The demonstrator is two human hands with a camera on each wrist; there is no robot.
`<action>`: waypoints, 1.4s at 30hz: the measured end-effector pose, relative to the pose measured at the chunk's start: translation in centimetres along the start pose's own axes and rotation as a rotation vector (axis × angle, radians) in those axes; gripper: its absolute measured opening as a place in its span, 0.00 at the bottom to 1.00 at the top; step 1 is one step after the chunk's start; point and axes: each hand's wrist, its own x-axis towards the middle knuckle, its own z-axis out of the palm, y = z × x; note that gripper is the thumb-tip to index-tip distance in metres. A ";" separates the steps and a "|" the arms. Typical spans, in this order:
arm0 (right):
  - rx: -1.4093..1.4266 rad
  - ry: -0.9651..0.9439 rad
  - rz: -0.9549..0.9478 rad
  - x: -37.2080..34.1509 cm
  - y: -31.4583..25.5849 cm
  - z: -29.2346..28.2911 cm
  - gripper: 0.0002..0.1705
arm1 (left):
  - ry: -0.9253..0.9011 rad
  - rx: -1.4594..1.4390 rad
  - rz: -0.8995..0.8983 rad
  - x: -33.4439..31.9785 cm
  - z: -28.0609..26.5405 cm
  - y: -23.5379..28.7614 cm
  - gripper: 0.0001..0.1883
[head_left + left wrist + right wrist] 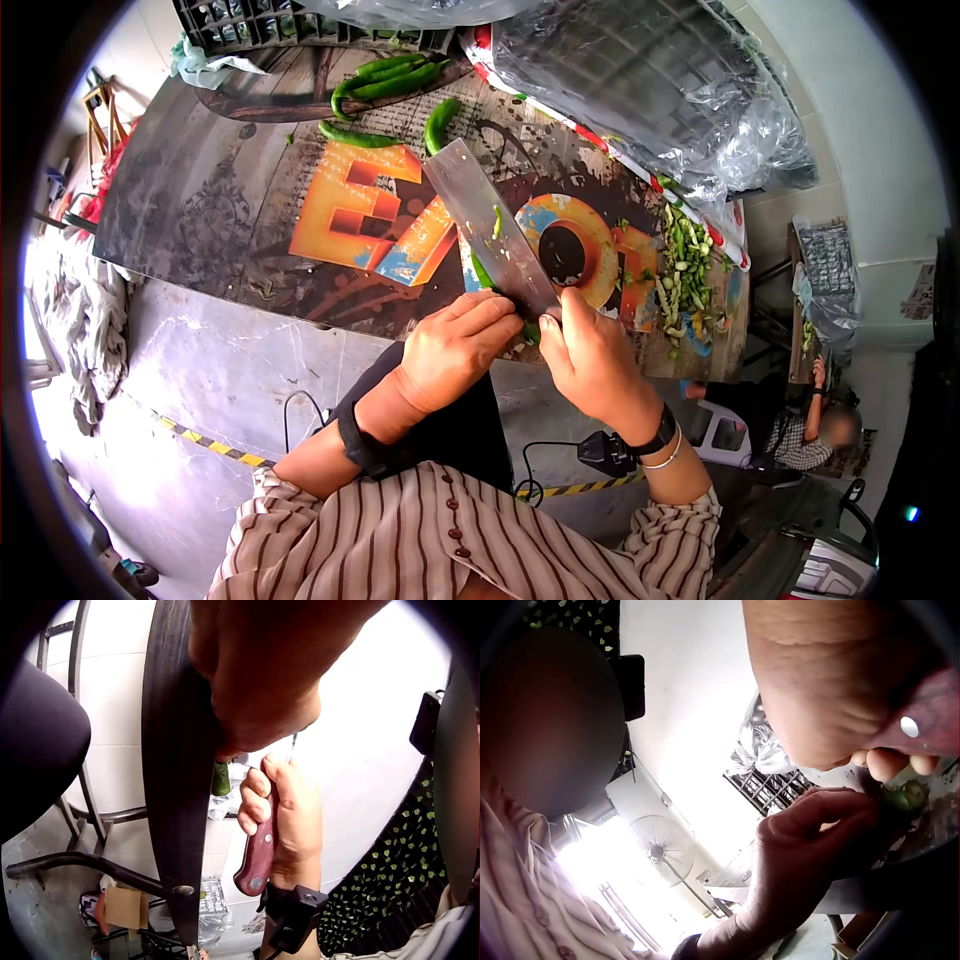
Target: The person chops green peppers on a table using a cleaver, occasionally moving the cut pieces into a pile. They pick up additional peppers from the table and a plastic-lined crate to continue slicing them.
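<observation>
My right hand (595,360) grips the red-brown riveted handle (260,847) of a cleaver. The cleaver's broad blade (500,235) slants up and left over the table, bits of green stuck to its face. Close against the blade's lower end, my left hand (450,350) holds a green chili pepper (481,270) at the table's near edge. Much of that pepper is hidden under the blade and fingers; its blunt green end (909,796) shows in the right wrist view. Chopped green pepper (685,260) lies heaped at the table's right end.
Several whole green peppers (400,82) lie toward the table's far side, one curved pepper (440,125) nearer the blade tip. A black plastic crate (300,30) and a plastic-covered crate (630,90) stand beyond the printed tabletop (190,190). Another person (805,435) is at the far right.
</observation>
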 end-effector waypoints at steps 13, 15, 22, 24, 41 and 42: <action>-0.027 -0.033 0.020 2.6 -1.0 0.1 0.08 | -0.057 0.025 -0.006 0.3 -0.1 0.0 0.13; -0.029 -0.034 0.013 3.5 -0.5 0.5 0.09 | -0.049 0.036 0.007 0.4 -0.1 0.0 0.12; -0.062 0.011 -0.045 7.7 -0.3 1.8 0.10 | 0.000 0.037 0.037 0.3 0.2 -0.3 0.10; -0.142 0.046 -0.034 8.5 -0.2 1.7 0.10 | -0.029 -0.010 -0.019 0.3 0.1 -0.1 0.10; 0.564 0.448 0.330 -7.2 0.2 -0.3 0.06 | -0.022 -0.027 -0.016 2.1 -2.5 0.4 0.13; 0.570 0.447 0.329 -7.8 0.5 0.4 0.06 | -0.022 -0.019 -0.001 2.6 -2.6 0.2 0.13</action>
